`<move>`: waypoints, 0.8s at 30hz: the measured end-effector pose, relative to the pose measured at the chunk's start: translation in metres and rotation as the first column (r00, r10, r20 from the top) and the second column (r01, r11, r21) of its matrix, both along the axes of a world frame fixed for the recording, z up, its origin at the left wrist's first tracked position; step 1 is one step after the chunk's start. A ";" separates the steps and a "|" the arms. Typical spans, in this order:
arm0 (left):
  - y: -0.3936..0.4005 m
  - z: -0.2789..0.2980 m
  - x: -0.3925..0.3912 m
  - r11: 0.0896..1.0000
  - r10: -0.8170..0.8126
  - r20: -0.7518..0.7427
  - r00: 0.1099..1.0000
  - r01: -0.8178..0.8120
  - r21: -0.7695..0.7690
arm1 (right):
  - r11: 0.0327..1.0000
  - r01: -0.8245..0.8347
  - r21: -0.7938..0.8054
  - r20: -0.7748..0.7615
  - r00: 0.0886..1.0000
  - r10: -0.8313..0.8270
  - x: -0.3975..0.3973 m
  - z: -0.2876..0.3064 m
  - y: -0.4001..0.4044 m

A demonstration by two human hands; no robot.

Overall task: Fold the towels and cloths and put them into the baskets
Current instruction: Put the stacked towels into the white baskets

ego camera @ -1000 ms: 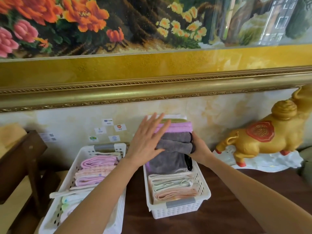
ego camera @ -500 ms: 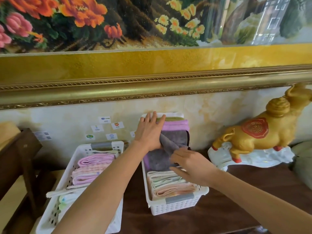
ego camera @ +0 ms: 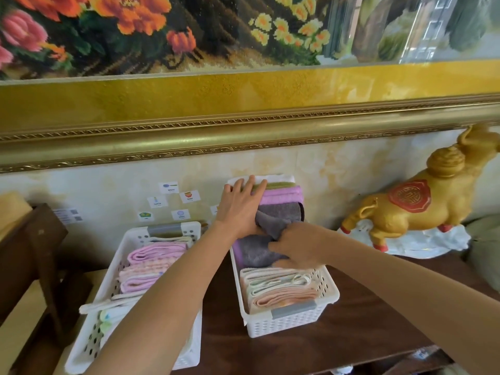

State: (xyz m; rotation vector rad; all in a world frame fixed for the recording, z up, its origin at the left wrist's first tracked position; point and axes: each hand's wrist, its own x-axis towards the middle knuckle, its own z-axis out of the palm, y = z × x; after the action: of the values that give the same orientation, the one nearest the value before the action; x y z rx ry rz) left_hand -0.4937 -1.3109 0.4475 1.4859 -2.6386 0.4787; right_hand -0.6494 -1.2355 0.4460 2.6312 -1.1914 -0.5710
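Two white plastic baskets stand on a dark wooden table. The right basket (ego camera: 328, 299) holds folded cloths on edge: peach and cream ones at the front, a grey towel (ego camera: 273, 221) in the middle, a purple towel (ego camera: 282, 197) and a green one behind. My left hand (ego camera: 239, 209) lies flat with fingers spread, pressing the back cloths toward the wall. My right hand (ego camera: 299, 246) pinches the grey towel's loose edge and pushes it down into the basket. The left basket (ego camera: 140, 234) holds folded pink and white cloths.
A golden bull figurine (ego camera: 414, 209) on a white base stands right of the right basket. A large gold-framed floral picture (ego camera: 243, 125) hangs low on the wall behind. Small picture labels (ego camera: 169, 187) are stuck on the wall. A dark wooden stand (ego camera: 35, 247) sits at left.
My right hand came from the basket's right side over the grey towel and now tucks it down. My left hand shifted slightly back, still flat on the rear cloths.
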 end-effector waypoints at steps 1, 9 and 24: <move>-0.001 0.001 0.003 1.000 -0.022 0.009 1.000 0.022 -0.012 | 0.992 -0.089 -0.094 -0.003 0.996 0.089 -0.008 -0.001 -0.002; -0.003 -0.007 0.018 0.762 -0.568 0.134 0.812 0.580 -0.288 | 0.912 0.038 -0.409 0.427 0.891 0.155 -0.039 -0.008 -0.009; -0.010 0.001 0.007 0.873 -0.447 0.399 0.800 0.488 -0.001 | 0.858 0.180 0.480 0.285 0.893 -0.347 0.003 -0.010 0.027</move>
State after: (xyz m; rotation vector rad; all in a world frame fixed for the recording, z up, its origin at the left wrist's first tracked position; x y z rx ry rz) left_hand -0.4867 -1.3206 0.4485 0.7038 -3.0720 0.9166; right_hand -0.6459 -1.2086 0.4364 3.0731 -1.7471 -0.4513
